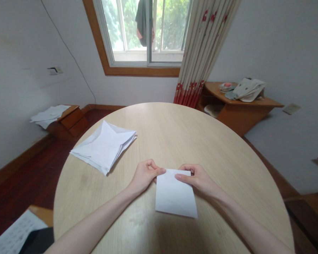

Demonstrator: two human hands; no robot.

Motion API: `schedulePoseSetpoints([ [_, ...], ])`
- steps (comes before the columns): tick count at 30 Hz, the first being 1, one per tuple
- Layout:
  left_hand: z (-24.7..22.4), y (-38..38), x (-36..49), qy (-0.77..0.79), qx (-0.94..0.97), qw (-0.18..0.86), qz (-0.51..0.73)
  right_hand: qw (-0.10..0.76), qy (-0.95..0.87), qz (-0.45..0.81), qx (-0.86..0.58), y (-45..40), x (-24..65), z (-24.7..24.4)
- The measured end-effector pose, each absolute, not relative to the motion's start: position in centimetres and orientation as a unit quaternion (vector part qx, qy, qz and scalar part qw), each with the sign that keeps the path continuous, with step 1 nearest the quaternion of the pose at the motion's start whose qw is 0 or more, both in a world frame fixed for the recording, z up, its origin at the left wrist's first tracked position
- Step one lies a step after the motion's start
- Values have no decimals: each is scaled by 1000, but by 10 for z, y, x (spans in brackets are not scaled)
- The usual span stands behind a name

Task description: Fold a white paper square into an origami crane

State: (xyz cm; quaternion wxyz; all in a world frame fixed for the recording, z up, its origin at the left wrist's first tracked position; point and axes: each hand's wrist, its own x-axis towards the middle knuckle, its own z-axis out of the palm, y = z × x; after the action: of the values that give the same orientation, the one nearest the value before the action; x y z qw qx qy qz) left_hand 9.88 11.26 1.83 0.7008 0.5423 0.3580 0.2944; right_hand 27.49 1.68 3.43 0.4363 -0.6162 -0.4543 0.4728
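Note:
A white sheet of paper [175, 197], folded to a small rectangle, is held up over the near part of the round table. At its upper left corner my left hand [147, 173] pinches the edge, thumb on top. My right hand [197, 178] grips the upper right edge, with its thumb lying on the paper's face and the fingers behind it. Those fingers are partly hidden by the paper. Left of my hands, a stack of white folded papers [103, 143] lies on the table, its corners fanned out unevenly.
The round wooden table [214, 141] fills the middle. Beyond it are a window [148, 31] and a curtain [198, 53]. A wooden desk [243, 106] with a cloth bag [250, 88] stands at the right. Papers lie on a small cabinet [74, 121] at the left.

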Motion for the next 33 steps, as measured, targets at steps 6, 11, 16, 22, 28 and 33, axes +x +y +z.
schedulePoseSetpoints([
  [6, 16, 108, 98, 343, 548, 712, 274, 447, -448, 406, -659, 17, 271, 34],
  [11, 14, 104, 99, 326, 560, 724, 236, 475, -445, 370, -663, 18, 269, 33],
  [16, 7, 102, 100, 356, 671, 599, 254, 436, -455, 458, -627, 17, 269, 33],
  [22, 10, 102, 96, 357, 787, 453, 219, 429, -470, 468, -613, 17, 266, 25],
  [28, 17, 105, 96, 411, 842, 316, 147, 383, -554, 323, -665, 16, 264, 19],
  [33, 17, 110, 93, 396, 863, 277, 144, 310, -574, 217, -726, 18, 266, 17],
])
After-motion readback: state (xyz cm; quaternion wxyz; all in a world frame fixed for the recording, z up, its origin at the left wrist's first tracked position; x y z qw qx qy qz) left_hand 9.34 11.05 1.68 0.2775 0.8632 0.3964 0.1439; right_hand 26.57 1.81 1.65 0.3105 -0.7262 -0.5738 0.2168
